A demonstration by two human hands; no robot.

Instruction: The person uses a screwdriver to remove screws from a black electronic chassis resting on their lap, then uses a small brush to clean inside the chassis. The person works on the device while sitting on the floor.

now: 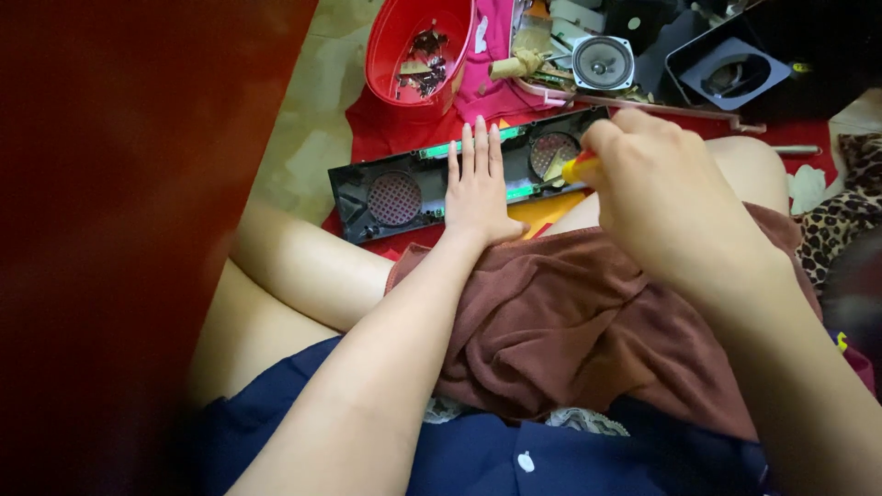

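A dark red blur point(110, 230) is filling the whole left side of the view, w/ no shape to make out. Next to it the person's bare legs are crossing, partly hidden by a brown cloth point(570, 340) lying over the lap.

The black speaker panel point(386, 197) is lying on a red mat point(386, 133) just beyond the knees. Its long axis is running left-right, tilting up a bit toward the right, inner side facing up. It's showing two round mesh grilles, one near the left end and one right of centre, plus a green strip along the middle. Its right end is disappearing behind the right hand, so that edge is hard to judge.

The left hand point(478, 188) is lying flat on the panel's middle, fingers straight and together, pointing away from the body, palm pressing down, gripping nothing.

The right hand point(661, 197) is closing in a fist around a screwdriver point(577, 168) w/ a yellow and red handle; only a stub of handle is showing, and the shaft and tip are barely visible by the right grille.

Farther back, a red tub point(418, 46) is holding small dark bits, too small to identify. Right of it a loose round speaker point(603, 62) is sitting among clutter, then a black box point(730, 69) w/ a round opening, cut off by the top edge. Leopard-print fabric point(841, 216) is showing at far right.
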